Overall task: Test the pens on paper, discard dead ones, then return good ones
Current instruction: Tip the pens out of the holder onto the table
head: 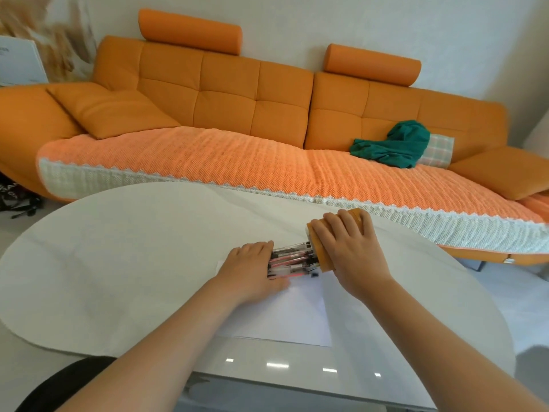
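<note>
An orange pen holder (322, 257) lies tipped on its side on the white table, its mouth facing left. My right hand (347, 248) grips it from above. Several clear pens (292, 261) with red and black parts stick out of the mouth in a bundle. My left hand (252, 270) holds the free ends of the bundle, fingers curled round them. A white sheet of paper (285, 316) lies flat under and in front of the pens, toward me.
The oval white table (118, 263) has a glossy front edge. Right behind it runs an orange sofa (225, 96) with a knitted cover, a green cloth (395, 144) and cushions. A dark bag (15, 197) sits on the floor at the left.
</note>
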Action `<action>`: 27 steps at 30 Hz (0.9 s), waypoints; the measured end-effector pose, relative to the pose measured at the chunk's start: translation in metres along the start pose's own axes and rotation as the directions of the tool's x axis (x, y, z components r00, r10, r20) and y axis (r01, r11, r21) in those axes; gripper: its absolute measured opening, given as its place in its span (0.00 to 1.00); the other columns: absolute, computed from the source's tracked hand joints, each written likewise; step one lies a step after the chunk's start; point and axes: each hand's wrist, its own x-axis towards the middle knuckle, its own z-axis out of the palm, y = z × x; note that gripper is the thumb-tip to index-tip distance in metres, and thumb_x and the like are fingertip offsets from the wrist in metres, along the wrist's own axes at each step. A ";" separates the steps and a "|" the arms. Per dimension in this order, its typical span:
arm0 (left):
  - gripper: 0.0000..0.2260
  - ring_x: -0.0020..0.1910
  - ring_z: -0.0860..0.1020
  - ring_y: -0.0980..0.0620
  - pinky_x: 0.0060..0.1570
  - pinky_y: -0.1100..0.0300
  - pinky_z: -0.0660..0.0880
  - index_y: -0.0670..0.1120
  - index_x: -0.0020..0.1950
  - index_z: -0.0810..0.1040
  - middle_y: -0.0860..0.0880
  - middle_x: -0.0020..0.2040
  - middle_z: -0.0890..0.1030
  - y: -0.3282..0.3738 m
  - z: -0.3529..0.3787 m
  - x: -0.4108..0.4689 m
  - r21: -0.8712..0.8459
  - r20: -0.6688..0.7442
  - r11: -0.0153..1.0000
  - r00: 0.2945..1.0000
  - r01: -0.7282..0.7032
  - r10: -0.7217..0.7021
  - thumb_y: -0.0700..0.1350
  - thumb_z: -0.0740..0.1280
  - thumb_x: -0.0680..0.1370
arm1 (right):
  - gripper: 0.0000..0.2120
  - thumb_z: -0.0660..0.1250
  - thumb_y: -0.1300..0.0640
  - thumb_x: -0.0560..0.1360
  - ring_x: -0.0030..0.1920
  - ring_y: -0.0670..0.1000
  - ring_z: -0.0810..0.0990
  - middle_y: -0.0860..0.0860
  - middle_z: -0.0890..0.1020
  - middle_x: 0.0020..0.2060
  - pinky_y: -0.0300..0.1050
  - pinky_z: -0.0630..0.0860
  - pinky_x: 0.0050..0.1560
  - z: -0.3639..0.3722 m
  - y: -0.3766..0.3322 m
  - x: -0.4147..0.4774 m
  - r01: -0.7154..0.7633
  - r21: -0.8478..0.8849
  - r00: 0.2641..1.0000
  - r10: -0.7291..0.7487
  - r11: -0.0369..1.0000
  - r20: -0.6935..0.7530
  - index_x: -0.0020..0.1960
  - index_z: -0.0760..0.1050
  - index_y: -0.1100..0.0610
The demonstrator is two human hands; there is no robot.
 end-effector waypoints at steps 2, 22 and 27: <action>0.43 0.78 0.57 0.48 0.76 0.48 0.53 0.49 0.82 0.51 0.51 0.80 0.58 0.010 0.001 0.002 0.012 -0.046 1.000 0.999 -0.018 0.018 0.72 0.58 0.75 | 0.38 0.72 0.55 0.66 0.67 0.62 0.68 0.54 0.71 0.65 0.64 0.59 0.70 0.002 0.003 -0.004 -0.009 0.015 1.000 0.009 1.000 -0.010 0.73 0.62 0.52; 0.26 0.74 0.64 0.52 0.76 0.52 0.53 0.55 0.78 0.62 0.55 0.74 0.69 0.059 0.011 0.016 -0.047 -0.202 0.969 0.952 -0.243 0.229 0.60 0.60 0.81 | 0.38 0.73 0.45 0.68 0.68 0.61 0.68 0.53 0.71 0.68 0.62 0.61 0.69 0.011 0.031 -0.032 -0.091 0.149 0.986 0.110 0.985 -0.127 0.74 0.63 0.50; 0.18 0.56 0.71 0.49 0.68 0.52 0.62 0.53 0.72 0.68 0.55 0.51 0.75 0.061 0.010 0.019 -0.027 -0.271 0.963 0.929 -0.269 0.252 0.53 0.62 0.82 | 0.35 0.69 0.42 0.70 0.68 0.60 0.69 0.52 0.72 0.68 0.61 0.62 0.68 0.012 0.028 -0.029 -0.086 0.243 0.965 0.141 0.966 -0.221 0.74 0.65 0.51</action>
